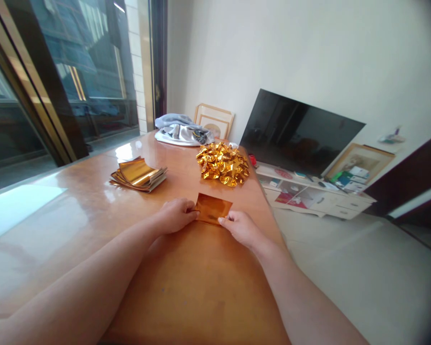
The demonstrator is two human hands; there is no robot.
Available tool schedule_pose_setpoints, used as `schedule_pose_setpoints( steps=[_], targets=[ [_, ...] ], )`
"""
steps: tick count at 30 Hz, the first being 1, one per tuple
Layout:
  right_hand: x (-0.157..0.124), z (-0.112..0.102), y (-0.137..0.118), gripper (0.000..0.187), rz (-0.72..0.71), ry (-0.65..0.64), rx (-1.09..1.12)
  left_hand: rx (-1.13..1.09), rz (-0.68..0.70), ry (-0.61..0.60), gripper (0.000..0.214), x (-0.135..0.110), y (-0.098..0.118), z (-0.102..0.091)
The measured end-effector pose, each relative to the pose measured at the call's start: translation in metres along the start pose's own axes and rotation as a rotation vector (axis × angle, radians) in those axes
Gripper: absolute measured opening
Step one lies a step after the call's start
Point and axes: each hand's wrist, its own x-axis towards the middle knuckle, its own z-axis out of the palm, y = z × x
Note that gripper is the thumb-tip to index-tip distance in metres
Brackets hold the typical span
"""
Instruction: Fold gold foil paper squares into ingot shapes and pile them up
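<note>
- Left hand (175, 215): fingers closed narrowly on the left edge of a gold foil sheet (212, 209), lower centre of the frame.
- Right hand (238, 228): fingers pinch the sheet's right corner.
- The sheet lies flat on the wooden table (201, 287), below a crumpled gold foil pile (222, 164), with a folded foil stack (138, 175) at centre left.

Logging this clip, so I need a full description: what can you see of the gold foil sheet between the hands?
The gold foil sheet is a single, roughly rectangular piece with a shiny, metallic orange-gold surface and faint creases. It lies nearly flat on the glossy wooden table, with its long side running across the view. The left hand touches its left edge, and the right hand touches its lower right corner.
</note>
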Motion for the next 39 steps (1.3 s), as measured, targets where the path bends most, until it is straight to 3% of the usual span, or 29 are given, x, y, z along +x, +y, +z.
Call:
schedule_pose_setpoints(
  steps=[17, 39],
  targets=[
    [-0.0014, -0.0004, -0.0031, 0.022, -0.041, 0.052, -0.119, 0.096, -0.006, 0.034, 0.031, 0.001, 0.0008, -0.001],
    [-0.0029, -0.0011, -0.0057, 0.024, -0.043, 0.105, -0.271, 0.149, 0.006, 0.026, 0.027, 0.0044, 0.0011, 0.0015]
  ],
)
